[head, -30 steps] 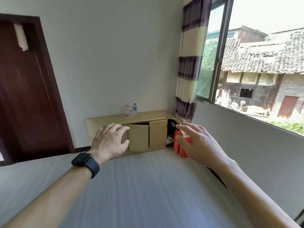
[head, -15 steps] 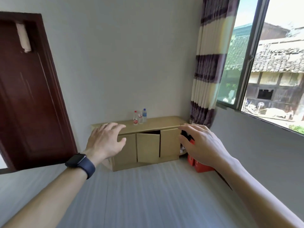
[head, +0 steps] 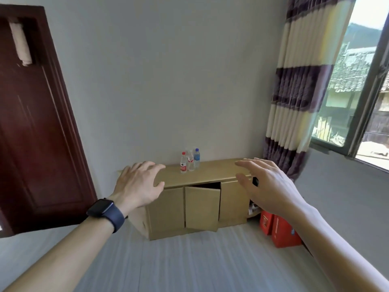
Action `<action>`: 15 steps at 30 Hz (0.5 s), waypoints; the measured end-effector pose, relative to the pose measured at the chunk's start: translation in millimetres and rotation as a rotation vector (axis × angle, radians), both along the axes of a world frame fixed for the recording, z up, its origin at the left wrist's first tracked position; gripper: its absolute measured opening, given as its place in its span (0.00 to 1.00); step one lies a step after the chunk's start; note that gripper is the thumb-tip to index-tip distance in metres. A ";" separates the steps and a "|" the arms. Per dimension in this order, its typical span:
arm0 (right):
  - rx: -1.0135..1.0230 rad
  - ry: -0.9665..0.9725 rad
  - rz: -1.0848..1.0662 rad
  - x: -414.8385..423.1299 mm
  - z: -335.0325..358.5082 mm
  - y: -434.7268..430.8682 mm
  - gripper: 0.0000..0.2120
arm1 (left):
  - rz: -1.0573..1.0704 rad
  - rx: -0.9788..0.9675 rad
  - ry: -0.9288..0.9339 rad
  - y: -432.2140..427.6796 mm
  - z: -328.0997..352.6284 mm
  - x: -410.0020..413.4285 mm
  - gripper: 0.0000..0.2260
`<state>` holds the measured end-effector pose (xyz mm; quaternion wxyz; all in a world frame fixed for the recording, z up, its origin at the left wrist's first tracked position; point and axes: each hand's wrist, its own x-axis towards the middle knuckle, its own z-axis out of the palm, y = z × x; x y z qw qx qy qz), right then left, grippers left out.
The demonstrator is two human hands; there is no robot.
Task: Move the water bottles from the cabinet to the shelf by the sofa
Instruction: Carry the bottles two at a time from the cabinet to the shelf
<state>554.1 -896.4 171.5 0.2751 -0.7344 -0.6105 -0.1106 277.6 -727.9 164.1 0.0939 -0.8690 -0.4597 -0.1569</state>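
The left hand [head: 139, 186], a dark smartwatch [head: 105, 211] on its wrist, sits left of centre in the frame, fingers spread and loosely curved, holding nothing. The right hand [head: 267, 184], right of centre, is likewise open and empty, palm turned inward. Both are raised in front of the low tan wooden cabinet [head: 202, 199] at frame centre, well short of it. Three small clear plastic water bottles [head: 190, 160] stand upright in a tight cluster on the cabinet's top, near the wall: two with red caps, one with a blue cap. The middle cabinet door hangs slightly ajar. Red cartons [head: 280, 230] sit on the floor at the cabinet's right end; a dark wooden door [head: 35, 127] fills the left edge. This looks like the approach step, nothing yet picked up. Next calls for closing the gap and grasping the bottles around their bodies. No sofa or shelf is in view.
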 end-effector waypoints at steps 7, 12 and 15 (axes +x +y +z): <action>-0.010 0.005 0.041 64.3 -1.3 150.8 0.19 | 0.071 0.014 0.025 136.8 9.6 48.0 0.24; -0.041 0.001 0.081 98.9 10.4 253.9 0.19 | 0.107 0.005 -0.008 230.0 10.1 75.6 0.23; -0.063 -0.020 0.104 113.1 8.0 315.0 0.19 | 0.120 -0.014 -0.008 285.1 2.0 91.8 0.23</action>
